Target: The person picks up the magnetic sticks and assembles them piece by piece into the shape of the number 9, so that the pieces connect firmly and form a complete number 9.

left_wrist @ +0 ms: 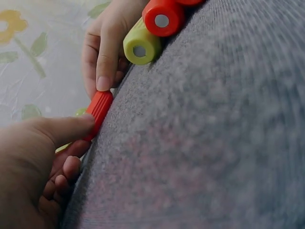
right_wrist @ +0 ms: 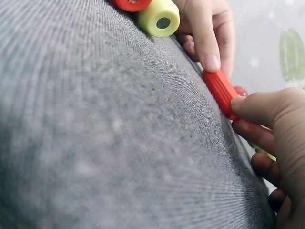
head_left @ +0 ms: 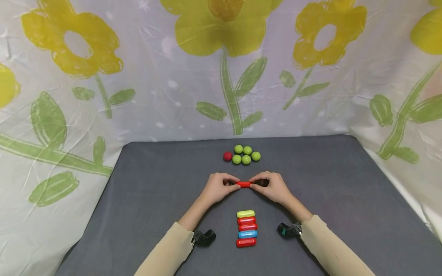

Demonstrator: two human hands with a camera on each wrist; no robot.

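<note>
My left hand (head_left: 217,188) pinches the left end of a red ribbed toy rod (head_left: 244,184) between thumb and fingers. At the rod's other end, my right hand (head_left: 274,188) pinches it the same way. The rod lies sideways, low over the dark cloth or on it; I cannot tell which. Both wrist views show thumbs on the red rod (left_wrist: 100,112), its end faces covered by fingers. Nearer to me, between the forearms, lies a column of rods: a yellow rod (head_left: 246,214), a red rod (head_left: 246,220), another red one, a blue rod (head_left: 248,234) and a red rod (head_left: 246,242).
Beyond the hands, several green balls (head_left: 246,160) sit in a cluster with a red ball (head_left: 227,156) at its left. A dark grey cloth (head_left: 155,172) covers the table. Behind it hangs a flowered curtain (head_left: 155,96). Grey discs show on the ends of the yellow rod (right_wrist: 164,21).
</note>
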